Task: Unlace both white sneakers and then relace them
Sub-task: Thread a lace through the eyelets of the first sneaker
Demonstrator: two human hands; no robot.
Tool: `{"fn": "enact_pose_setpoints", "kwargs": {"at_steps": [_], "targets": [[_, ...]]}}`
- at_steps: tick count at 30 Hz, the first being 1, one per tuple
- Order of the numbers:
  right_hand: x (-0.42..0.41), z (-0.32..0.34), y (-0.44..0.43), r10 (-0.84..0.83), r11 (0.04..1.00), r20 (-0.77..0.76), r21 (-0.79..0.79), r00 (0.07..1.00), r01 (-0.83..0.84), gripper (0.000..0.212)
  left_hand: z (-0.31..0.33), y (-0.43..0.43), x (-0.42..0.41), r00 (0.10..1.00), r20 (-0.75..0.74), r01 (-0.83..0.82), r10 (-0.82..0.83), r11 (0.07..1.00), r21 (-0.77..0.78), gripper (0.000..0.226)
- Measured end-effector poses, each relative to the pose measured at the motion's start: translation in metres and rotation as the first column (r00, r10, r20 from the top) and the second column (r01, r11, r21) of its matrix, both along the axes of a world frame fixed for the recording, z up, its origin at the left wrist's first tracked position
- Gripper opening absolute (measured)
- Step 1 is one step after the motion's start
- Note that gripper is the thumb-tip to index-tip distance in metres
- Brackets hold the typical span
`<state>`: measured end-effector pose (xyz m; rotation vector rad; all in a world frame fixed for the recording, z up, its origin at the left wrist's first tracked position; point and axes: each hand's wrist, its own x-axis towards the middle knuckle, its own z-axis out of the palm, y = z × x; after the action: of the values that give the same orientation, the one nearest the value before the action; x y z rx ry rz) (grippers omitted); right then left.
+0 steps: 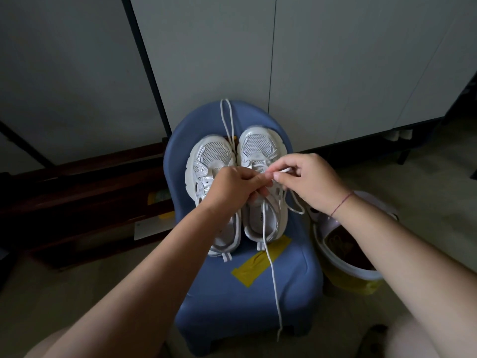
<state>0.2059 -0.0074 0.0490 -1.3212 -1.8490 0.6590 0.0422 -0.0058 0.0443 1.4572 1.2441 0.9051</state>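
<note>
Fingers (277,175) of my right hand (309,182) pinch a lace tip between thumb and forefinger, just over the right sneaker (258,148). My left hand (232,188) curls tight at its eyelets; what it grips I cannot tell. That shoe and the left sneaker (211,153) sit side by side on the blue chair (247,293), toes away from me. I'd keep the pinch close to the tip, aim squarely at the eyelet and steady the upper. The lace (271,267) trails off the seat front and could snag. A loose lace (228,117) lies over the chair back. Yellow tape (260,259) and the bin (351,282) alongside look out of the way.
</note>
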Motion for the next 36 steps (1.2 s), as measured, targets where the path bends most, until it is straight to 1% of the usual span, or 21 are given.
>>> {"fn": "enact_pose_setpoints", "kwargs": {"at_steps": [2,4,7,9,13,16,21,23,26,29,32,34,36], "targets": [[0.0,-0.002,0.004,-0.034,0.999,-0.031,-0.001,0.999,0.034,0.02,0.0,0.004,0.0,0.999,-0.014,-0.036,0.036,0.999,0.023,0.018],[0.003,-0.004,0.011,-0.086,0.996,-0.013,0.026,0.996,0.086,0.018,-0.004,0.009,0.0,0.993,-0.042,-0.109,0.111,0.993,0.054,0.018],[0.008,-0.007,0.021,-0.173,0.985,0.018,0.021,0.985,0.172,0.01,-0.01,0.017,0.0,0.98,-0.044,-0.193,0.194,0.981,0.019,0.025],[0.011,-0.011,0.027,-0.217,0.976,0.069,0.006,0.974,0.217,0.006,-0.012,0.019,0.002,0.98,-0.011,-0.2,0.2,0.979,-0.034,0.025],[0.007,-0.018,0.037,-0.279,0.96,0.176,0.021,0.944,0.28,0.007,-0.016,0.022,0.013,0.987,-0.002,-0.159,0.159,0.982,-0.104,0.028],[0.003,-0.022,0.04,-0.266,0.962,0.261,0.017,0.928,0.271,0.009,-0.019,0.026,0.018,0.981,0.064,-0.171,0.183,0.973,-0.157,0.031],[0.003,-0.02,0.043,-0.207,0.974,0.362,-0.013,0.909,0.227,0.009,-0.017,0.031,0.013,0.974,0.11,-0.169,0.199,0.957,-0.235,0.03],[0.005,-0.017,0.043,-0.189,0.978,0.396,-0.005,0.899,0.208,0.009,-0.015,0.031,0.011,0.983,0.064,-0.153,0.173,0.958,-0.242,0.029],[0.008,-0.009,0.04,-0.168,0.983,0.402,-0.005,0.9,0.186,0.009,-0.01,0.029,0.012,0.995,-0.037,-0.103,0.097,0.96,-0.259,0.023],[0.008,-0.006,0.035,-0.15,0.986,0.433,0.001,0.889,0.166,0.01,-0.012,0.026,0.015,0.995,-0.068,-0.092,0.078,0.963,-0.252,0.019],[0.004,-0.009,0.034,-0.172,0.982,0.476,0.008,0.862,0.191,0.014,-0.021,0.023,0.016,0.995,-0.023,-0.096,0.093,0.973,-0.21,0.028],[0.003,-0.011,0.035,-0.199,0.976,0.509,0.03,0.837,0.214,0.014,-0.025,0.021,0.017,0.992,0.009,-0.12,0.125,0.971,-0.205,0.028],[0.002,-0.01,0.035,-0.217,0.973,0.527,0.051,0.822,0.225,0.016,-0.029,0.02,0.02,0.986,0.074,-0.128,0.147,0.968,-0.216,0.029]]}}
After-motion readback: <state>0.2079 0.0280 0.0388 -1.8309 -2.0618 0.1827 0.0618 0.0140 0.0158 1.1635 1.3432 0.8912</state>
